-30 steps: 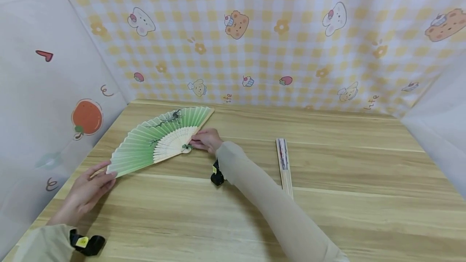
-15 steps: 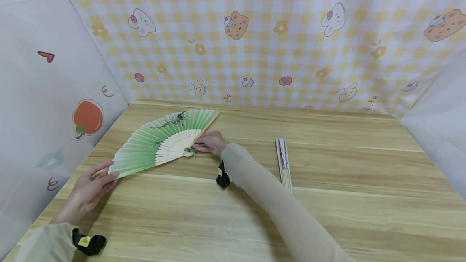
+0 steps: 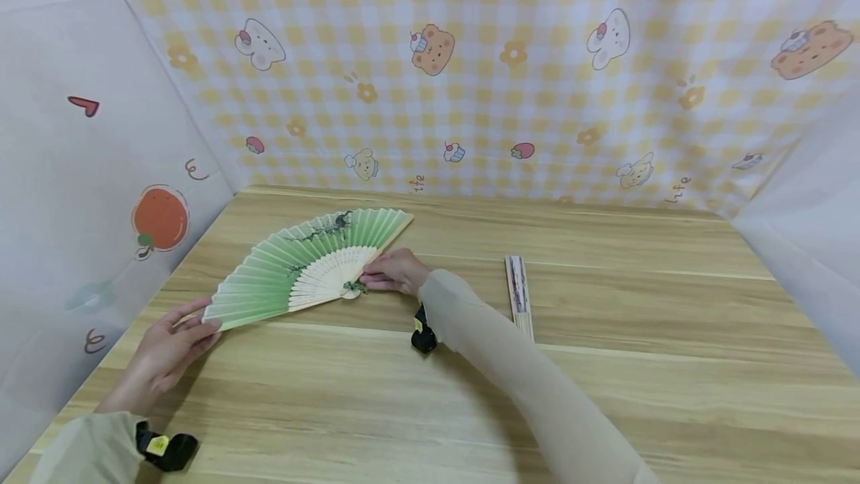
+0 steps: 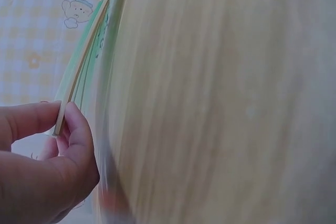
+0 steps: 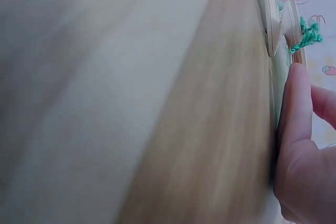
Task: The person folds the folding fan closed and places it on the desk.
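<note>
A green and white folding fan point(image 3: 265, 271) lies spread at the left of the table, with a dark branch pattern on its leaf and pale pierced ribs. My left hand point(image 3: 168, 346) pinches the outer end of its near guard stick between thumb and fingers; the left wrist view shows this stick point(image 4: 79, 72) edge-on. Beside the pivot, my right hand point(image 3: 395, 272) holds the other guard stick low down. A green cord tassel point(image 5: 310, 35) hangs at the pivot, just past the right fingertips. The far side of the right hand's grip is hidden.
A folded fan point(image 3: 519, 293) with a patterned edge lies right of centre on the wooden table point(image 3: 645, 387), its lower end behind the right sleeve point(image 3: 497, 349). A checked cloth point(image 3: 470, 103) hangs along the back, and a white sheet point(image 3: 54, 193) borders the left.
The right hand has moved a little right and nearer, bringing the pivot end and far edge of the spread fan along. The left hand keeps its pinch, shifting only slightly right.
</note>
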`<action>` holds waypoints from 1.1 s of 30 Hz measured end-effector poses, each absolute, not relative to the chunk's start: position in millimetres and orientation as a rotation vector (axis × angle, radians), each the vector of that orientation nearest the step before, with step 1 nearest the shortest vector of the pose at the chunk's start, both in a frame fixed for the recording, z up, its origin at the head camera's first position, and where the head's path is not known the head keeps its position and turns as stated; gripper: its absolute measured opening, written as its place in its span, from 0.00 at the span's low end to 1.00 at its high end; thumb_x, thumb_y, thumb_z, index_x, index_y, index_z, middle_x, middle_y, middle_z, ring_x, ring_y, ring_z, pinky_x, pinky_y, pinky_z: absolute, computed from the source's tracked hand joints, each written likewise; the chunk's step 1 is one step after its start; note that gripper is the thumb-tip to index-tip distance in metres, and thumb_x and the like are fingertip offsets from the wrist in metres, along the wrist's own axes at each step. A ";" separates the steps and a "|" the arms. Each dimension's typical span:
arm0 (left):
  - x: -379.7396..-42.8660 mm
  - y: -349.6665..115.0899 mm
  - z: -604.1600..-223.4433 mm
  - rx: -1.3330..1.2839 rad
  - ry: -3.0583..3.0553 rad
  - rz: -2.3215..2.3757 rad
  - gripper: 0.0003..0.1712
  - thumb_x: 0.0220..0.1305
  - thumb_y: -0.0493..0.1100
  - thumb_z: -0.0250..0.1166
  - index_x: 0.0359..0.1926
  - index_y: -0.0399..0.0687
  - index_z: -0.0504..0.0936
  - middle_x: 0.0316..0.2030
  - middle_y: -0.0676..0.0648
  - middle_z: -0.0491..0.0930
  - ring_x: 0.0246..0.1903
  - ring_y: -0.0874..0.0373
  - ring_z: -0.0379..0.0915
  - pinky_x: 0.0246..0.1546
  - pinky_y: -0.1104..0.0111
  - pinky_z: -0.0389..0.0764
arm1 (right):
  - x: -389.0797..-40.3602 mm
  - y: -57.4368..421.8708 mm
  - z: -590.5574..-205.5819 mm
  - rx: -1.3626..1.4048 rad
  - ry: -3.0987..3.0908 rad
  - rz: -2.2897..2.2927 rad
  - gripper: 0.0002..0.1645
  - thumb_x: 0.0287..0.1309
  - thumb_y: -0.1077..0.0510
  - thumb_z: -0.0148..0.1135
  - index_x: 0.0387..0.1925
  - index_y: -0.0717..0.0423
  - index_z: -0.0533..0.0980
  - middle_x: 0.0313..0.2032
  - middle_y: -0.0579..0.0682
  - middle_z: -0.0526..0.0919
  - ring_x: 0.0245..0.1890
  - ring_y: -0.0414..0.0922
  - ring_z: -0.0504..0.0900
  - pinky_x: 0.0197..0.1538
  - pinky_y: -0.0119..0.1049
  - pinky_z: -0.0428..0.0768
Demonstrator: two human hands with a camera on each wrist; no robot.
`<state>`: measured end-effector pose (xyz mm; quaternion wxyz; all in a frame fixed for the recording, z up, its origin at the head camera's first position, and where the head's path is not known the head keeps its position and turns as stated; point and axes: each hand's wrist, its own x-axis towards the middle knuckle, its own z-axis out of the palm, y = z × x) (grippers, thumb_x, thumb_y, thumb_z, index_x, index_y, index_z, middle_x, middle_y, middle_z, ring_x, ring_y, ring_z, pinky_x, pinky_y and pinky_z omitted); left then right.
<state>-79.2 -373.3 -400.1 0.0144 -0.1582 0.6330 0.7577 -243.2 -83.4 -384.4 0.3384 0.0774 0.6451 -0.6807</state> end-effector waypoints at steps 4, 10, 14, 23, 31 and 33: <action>-79.8 -372.1 -398.8 -0.492 1.957 2.350 0.24 0.52 0.35 0.65 0.47 0.56 0.64 0.31 0.60 0.75 0.32 0.69 0.73 0.34 0.76 0.78 | -240.9 -80.8 -384.9 0.202 1.692 -1.759 0.04 0.51 0.70 0.58 0.31 0.67 0.76 0.26 0.58 0.81 0.22 0.42 0.80 0.34 0.31 0.81; -82.1 -370.5 -398.0 -0.491 1.953 2.324 0.25 0.52 0.34 0.65 0.47 0.57 0.65 0.31 0.61 0.75 0.32 0.69 0.73 0.35 0.76 0.78 | -237.4 -74.0 -387.4 0.187 1.685 -1.746 0.05 0.52 0.70 0.58 0.32 0.67 0.76 0.24 0.56 0.81 0.22 0.42 0.80 0.35 0.31 0.81; -82.8 -369.5 -398.2 -0.490 1.985 2.285 0.25 0.52 0.35 0.65 0.47 0.57 0.65 0.31 0.62 0.74 0.32 0.70 0.73 0.36 0.76 0.78 | -234.3 -68.8 -388.5 0.170 1.674 -1.738 0.05 0.52 0.70 0.57 0.33 0.67 0.75 0.25 0.57 0.81 0.23 0.42 0.81 0.35 0.31 0.81; -83.6 -367.1 -398.4 -0.436 1.975 2.270 0.25 0.52 0.35 0.65 0.49 0.56 0.65 0.32 0.61 0.75 0.33 0.69 0.73 0.35 0.76 0.78 | -224.8 -57.5 -387.1 0.126 1.647 -1.703 0.10 0.55 0.68 0.55 0.39 0.70 0.74 0.26 0.55 0.80 0.24 0.42 0.80 0.37 0.32 0.80; -86.2 -362.9 -396.7 -0.439 1.994 2.235 0.29 0.54 0.35 0.63 0.55 0.51 0.61 0.33 0.63 0.74 0.34 0.70 0.73 0.37 0.75 0.78 | -217.1 -48.1 -386.2 0.089 1.619 -1.702 0.12 0.56 0.67 0.54 0.41 0.72 0.73 0.24 0.55 0.79 0.23 0.43 0.80 0.37 0.33 0.80; -86.7 -362.5 -395.6 -0.436 1.982 2.239 0.27 0.55 0.34 0.62 0.53 0.52 0.62 0.32 0.63 0.75 0.33 0.69 0.73 0.37 0.75 0.78 | -214.9 -46.2 -385.5 0.090 1.614 -1.700 0.12 0.56 0.66 0.54 0.41 0.71 0.73 0.24 0.55 0.79 0.23 0.43 0.80 0.37 0.33 0.81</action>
